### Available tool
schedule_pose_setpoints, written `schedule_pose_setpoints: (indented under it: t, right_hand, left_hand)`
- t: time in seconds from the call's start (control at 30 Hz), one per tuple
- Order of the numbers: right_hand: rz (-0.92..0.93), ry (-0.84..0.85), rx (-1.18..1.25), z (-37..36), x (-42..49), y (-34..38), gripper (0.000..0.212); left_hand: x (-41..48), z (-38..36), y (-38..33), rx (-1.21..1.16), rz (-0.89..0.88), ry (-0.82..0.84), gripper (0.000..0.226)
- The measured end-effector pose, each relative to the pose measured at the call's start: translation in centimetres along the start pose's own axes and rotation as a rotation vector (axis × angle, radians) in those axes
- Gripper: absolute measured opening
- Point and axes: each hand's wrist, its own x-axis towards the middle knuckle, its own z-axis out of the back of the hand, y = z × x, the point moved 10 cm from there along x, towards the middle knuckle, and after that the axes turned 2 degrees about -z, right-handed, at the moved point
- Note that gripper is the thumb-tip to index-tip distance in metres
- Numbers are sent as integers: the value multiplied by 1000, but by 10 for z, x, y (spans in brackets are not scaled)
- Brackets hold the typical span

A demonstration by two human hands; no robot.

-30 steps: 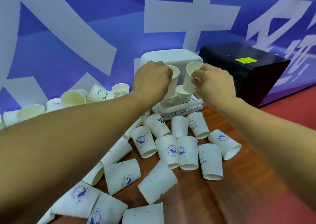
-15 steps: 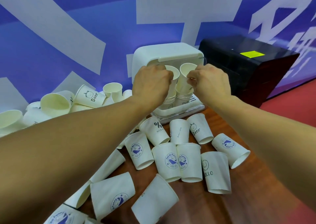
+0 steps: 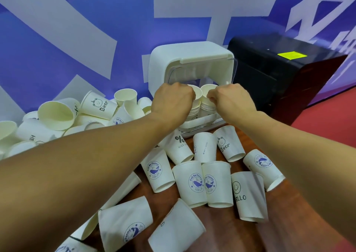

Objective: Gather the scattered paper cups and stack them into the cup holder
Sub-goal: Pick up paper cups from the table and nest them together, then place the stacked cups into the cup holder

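At the far edge of the brown wooden table (image 3: 221,232), against the blue-and-white banner wall (image 3: 57,40), stands the white plastic cup holder (image 3: 192,59) with its rounded lid raised. Both hands meet in its open front.

The left hand (image 3: 171,101) is balled up, fingers curled round the plain white left paper cup (image 3: 198,93). Only a sliver of that cup's rim shows past the knuckles. The right hand (image 3: 231,99) pinches the near rim of the plain white right paper cup (image 3: 207,88), and its fingertips are hidden behind the back of the hand.

Each held cup tops one of the nested white stacks (image 3: 194,111) inside the holder. The hands and wrists cover most of the stacks and the holder's tray, so how deep the held cups sit cannot be told.

Loose white printed paper cups (image 3: 192,184) lie on their sides across the table just in front of the holder, some with a blue whale badge. One smiley "HELLO" cup (image 3: 248,194) lies among them. A heap of more cups (image 3: 57,113) is piled to the left by the wall. The left forearm covers several cups, and those along the bottom edge are cut off.

To the right sits a black glossy box (image 3: 279,74) with a yellow sticker (image 3: 291,55) whose print is too small to read.
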Motion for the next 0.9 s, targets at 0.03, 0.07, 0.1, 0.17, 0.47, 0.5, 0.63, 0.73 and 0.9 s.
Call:
schedule_pose_setpoints:
  t: [0.03,0.07,0.1,0.17,0.47,0.5,0.63,0.73,0.9]
  right_hand:
    - [0,27,3,-4,-1,1,18]
    - [-4,55,16,-7,-2,2,20]
    - [-10,80,31,-11,-2,3,23]
    - [-20,113,54,-16,-2,2,26]
    - [-101,128,84,-31,-1,-2,26]
    - [-109,130,87,-32,-2,-2,27]
    - [-131,136,104,-30,-4,-2,24]
    - [-138,75,134,-11,-9,5,22]
    - [-23,8,201,40,-22,46,30]
  left_hand:
    - [-1,-3,1,-1,9,22,28]
    - [-2,-7,1,-3,16,44,29]
    - [-3,-11,1,-10,17,60,31]
    - [-4,-18,1,-18,13,74,32]
    - [-2,-37,-4,-8,-1,88,30]
    - [-2,-38,-4,-6,0,97,30]
    - [-6,-35,-7,17,-25,109,35]
    - [-16,-19,-5,-14,-27,87,37]
    - [-43,29,10,18,33,134,26]
